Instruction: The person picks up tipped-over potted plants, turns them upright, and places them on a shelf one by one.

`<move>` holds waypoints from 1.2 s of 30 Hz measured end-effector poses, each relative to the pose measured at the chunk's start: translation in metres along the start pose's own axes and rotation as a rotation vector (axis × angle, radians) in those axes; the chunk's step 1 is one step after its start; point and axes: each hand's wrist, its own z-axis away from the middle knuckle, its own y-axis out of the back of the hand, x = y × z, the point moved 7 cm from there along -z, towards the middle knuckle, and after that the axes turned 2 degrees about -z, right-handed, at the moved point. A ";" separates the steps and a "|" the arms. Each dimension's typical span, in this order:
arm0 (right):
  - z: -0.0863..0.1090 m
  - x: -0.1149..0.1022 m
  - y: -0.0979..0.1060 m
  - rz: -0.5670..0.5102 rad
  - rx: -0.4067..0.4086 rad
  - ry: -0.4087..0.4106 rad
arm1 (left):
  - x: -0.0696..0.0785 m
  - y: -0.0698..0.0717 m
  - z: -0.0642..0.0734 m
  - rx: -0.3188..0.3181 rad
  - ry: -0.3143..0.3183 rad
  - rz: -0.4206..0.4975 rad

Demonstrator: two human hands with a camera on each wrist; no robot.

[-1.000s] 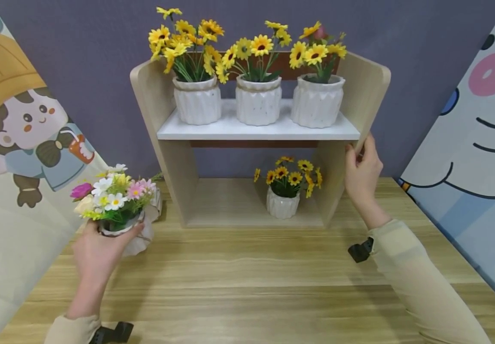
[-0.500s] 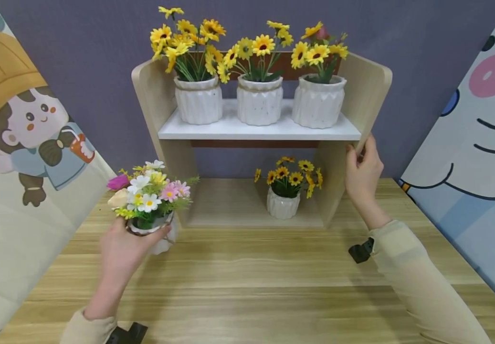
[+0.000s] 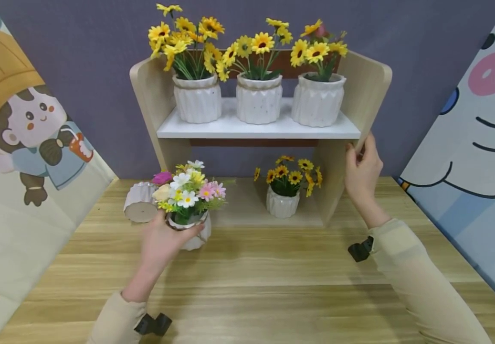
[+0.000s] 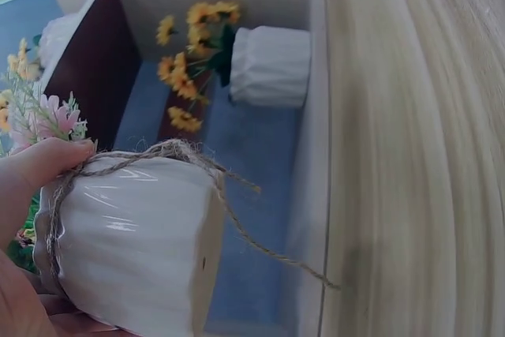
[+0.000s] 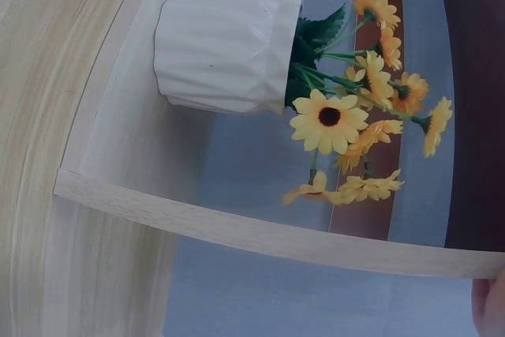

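Note:
My left hand (image 3: 161, 241) grips a white ribbed flower pot (image 4: 134, 242) by its rim, in front of the lower left of a wooden shelf (image 3: 247, 133). Twine is tied round the pot, its loose ends trailing. Mixed white, pink, yellow and purple flowers (image 3: 187, 191) fill it. My right hand (image 3: 363, 174) holds the shelf's right side panel, thumb in front and the other fingers partly hidden behind. Inside the lower compartment, toward the right, stands a small white pot (image 3: 282, 203) of yellow flowers (image 5: 329, 116).
Three white pots of yellow flowers, left (image 3: 197, 100), middle (image 3: 258, 100) and right (image 3: 318, 101), line the upper shelf. A grey-white ribbed pot (image 3: 141, 203) lies on its side on the wooden table (image 3: 251, 286), left of the shelf. Printed panels flank both sides.
My left hand has carried the pot of mixed flowers rightward, from left of the shelf to before its lower opening. The lying pot is now uncovered. My right hand stays put.

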 end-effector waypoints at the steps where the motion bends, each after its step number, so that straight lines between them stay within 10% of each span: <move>1: 0.000 0.000 0.000 0.001 -0.001 -0.001 | 0.001 -0.004 -0.001 -0.013 0.004 0.001; 18: 0.000 -0.002 0.001 0.011 0.007 -0.007 | 0.006 -0.071 -0.027 -0.042 0.027 0.061; 36: 0.000 0.000 0.000 0.016 0.015 -0.008 | 0.009 -0.110 -0.045 -0.029 -0.009 0.110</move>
